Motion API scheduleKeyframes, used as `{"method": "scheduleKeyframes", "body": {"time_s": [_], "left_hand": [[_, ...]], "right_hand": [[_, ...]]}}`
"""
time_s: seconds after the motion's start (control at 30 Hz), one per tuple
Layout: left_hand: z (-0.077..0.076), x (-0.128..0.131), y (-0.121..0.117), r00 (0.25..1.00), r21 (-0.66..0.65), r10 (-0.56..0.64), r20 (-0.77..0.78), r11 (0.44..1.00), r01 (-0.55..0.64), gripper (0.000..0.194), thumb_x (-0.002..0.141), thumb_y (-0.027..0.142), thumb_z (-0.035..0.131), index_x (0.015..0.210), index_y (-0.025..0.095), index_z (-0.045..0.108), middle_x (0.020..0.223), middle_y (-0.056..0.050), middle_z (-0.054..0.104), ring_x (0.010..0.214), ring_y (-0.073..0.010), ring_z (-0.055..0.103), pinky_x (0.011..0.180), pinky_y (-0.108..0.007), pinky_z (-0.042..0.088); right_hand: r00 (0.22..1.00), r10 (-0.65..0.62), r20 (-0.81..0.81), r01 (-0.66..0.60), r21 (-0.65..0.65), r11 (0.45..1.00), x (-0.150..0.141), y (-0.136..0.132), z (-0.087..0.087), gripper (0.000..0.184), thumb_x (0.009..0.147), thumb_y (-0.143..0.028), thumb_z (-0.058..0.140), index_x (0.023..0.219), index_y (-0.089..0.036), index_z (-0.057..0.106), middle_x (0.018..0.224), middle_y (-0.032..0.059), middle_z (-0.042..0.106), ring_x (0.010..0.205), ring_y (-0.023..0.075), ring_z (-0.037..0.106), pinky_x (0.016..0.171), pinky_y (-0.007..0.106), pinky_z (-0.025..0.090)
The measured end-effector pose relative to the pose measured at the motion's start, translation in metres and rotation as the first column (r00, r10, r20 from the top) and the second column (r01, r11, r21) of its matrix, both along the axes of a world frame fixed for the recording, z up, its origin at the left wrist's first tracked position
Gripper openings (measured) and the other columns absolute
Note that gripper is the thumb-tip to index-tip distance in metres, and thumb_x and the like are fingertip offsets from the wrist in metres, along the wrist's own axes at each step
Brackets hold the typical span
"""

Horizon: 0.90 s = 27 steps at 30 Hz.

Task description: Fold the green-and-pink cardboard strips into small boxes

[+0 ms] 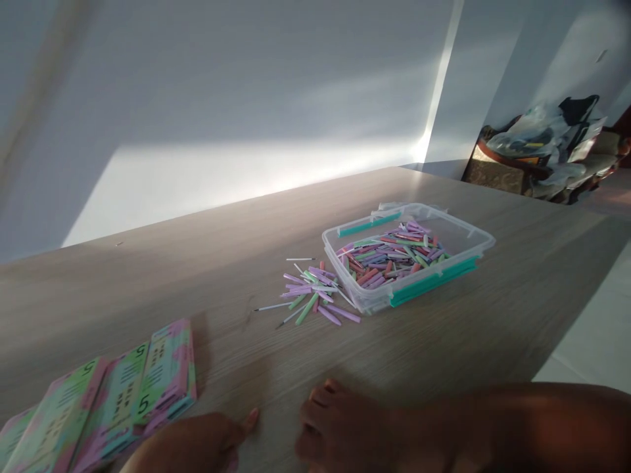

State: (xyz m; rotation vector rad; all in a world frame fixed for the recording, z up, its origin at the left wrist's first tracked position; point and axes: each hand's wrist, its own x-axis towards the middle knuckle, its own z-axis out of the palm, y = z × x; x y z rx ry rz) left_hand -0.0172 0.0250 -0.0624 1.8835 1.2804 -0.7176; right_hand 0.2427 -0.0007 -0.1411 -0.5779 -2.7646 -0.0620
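My left hand (204, 437) is low at the bottom edge, beside the booklets or packs, with one finger stretched out to the right along the tabletop. Its other fingers are mostly hidden beneath it. My right hand (335, 424) lies a little further right, its fingers curled in; what they hold, if anything, is hidden and slightly blurred. Beyond both hands, a loose pile of pastel pen pieces (315, 292), with several thin refills among them, spreads beside a clear plastic box (367, 301) with teal side clips. More purple, green and coral pen pieces (394, 253) fill the box.
Several pastel packs (123, 387) marked with a 5 lie overlapping at the lower left. The wood-grain table (217, 263) meets a pale wall (246, 98) at the back. An armchair (497, 171) heaped with plastic bags (532, 135) stands beyond the far right edge.
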Motion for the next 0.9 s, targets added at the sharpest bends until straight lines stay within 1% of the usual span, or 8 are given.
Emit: {"method": "scheduleKeyframes", "body": {"time_s": [0.17,0.33,0.47,0.57,0.67,0.77,0.83,0.9], "left_hand": [[0.008,0.004,0.001,0.991,0.000,-0.115,-0.069,0.993,0.115,0.049,0.095,0.018,0.029,0.134,0.015,0.060,0.078,-0.012,0.078,0.073,-0.0285,0.077,0.060,-0.031,0.056],[0.012,0.009,0.002,0.982,-0.022,-0.150,-0.111,0.989,0.149,0.060,0.090,0.004,0.029,0.145,0.014,0.049,0.082,-0.013,0.078,0.077,-0.0277,0.077,0.060,-0.027,0.054],[0.012,0.009,0.001,0.985,-0.082,-0.134,-0.105,0.989,0.125,0.063,0.091,0.001,0.025,0.151,0.015,0.039,0.087,-0.013,0.078,0.077,-0.0272,0.077,0.052,-0.023,0.049],[0.015,0.008,0.000,0.991,-0.086,-0.108,-0.080,0.991,0.102,0.057,0.094,0.005,0.024,0.146,0.012,0.045,0.086,-0.015,0.078,0.077,-0.0266,0.076,0.056,-0.024,0.051],[0.016,0.007,-0.001,0.992,-0.069,-0.093,-0.087,0.994,0.087,0.053,0.094,0.007,0.024,0.136,0.012,0.055,0.084,-0.015,0.077,0.078,-0.0273,0.076,0.061,-0.027,0.053],[0.008,0.003,-0.001,0.992,-0.067,-0.069,-0.104,0.996,0.063,0.049,0.093,0.012,0.026,0.126,0.014,0.061,0.083,-0.015,0.078,0.079,-0.0293,0.076,0.057,-0.027,0.050],[-0.003,-0.003,0.000,0.996,-0.050,-0.004,-0.088,0.999,-0.001,0.046,0.097,0.020,0.025,0.120,0.015,0.064,0.081,-0.015,0.078,0.077,-0.0293,0.076,0.056,-0.026,0.049],[-0.018,-0.012,0.001,0.989,0.016,0.045,-0.140,0.999,-0.043,0.049,0.099,0.038,0.026,0.109,0.016,0.069,0.072,-0.015,0.076,0.071,-0.0306,0.075,0.055,-0.030,0.049]], "right_hand": [[1.000,0.018,-0.009,-0.018,0.042,0.999,-0.011,0.042,0.012,0.016,0.093,-0.037,0.055,0.093,-0.021,0.059,0.088,0.0041,0.061,0.081,0.0214,0.055,0.067,0.035,0.042],[0.999,-0.045,0.014,0.041,0.233,0.972,-0.019,0.092,0.019,0.013,0.098,-0.023,0.046,0.095,-0.018,0.058,0.091,0.0067,0.059,0.085,0.0220,0.052,0.071,0.035,0.038],[0.958,-0.237,-0.160,0.275,0.285,0.918,-0.007,0.123,0.047,0.014,0.099,-0.021,0.046,0.098,-0.017,0.060,0.092,0.0088,0.060,0.087,0.0234,0.051,0.076,0.037,0.039],[0.809,-0.370,-0.456,0.486,0.167,0.858,0.019,0.120,0.085,0.015,0.098,-0.020,0.045,0.094,-0.018,0.059,0.089,0.0088,0.060,0.087,0.0237,0.051,0.080,0.038,0.040],[0.708,-0.327,-0.626,0.504,0.124,0.855,0.056,0.104,0.122,0.013,0.095,-0.016,0.045,0.092,-0.020,0.057,0.085,0.0070,0.059,0.085,0.0225,0.054,0.079,0.035,0.042],[0.674,-0.331,-0.660,0.547,0.146,0.824,0.105,0.101,0.149,0.011,0.092,-0.016,0.049,0.094,-0.020,0.059,0.084,0.0060,0.060,0.080,0.0209,0.056,0.076,0.032,0.044],[0.650,-0.436,-0.622,0.635,0.130,0.761,0.145,0.115,0.159,0.010,0.091,-0.019,0.050,0.092,-0.020,0.060,0.084,0.0057,0.061,0.079,0.0206,0.057,0.074,0.031,0.043],[0.602,-0.629,-0.492,0.730,0.019,0.684,0.185,0.140,0.161,0.014,0.090,-0.023,0.049,0.090,-0.019,0.062,0.083,0.0053,0.064,0.075,0.0196,0.058,0.069,0.030,0.041]]}}
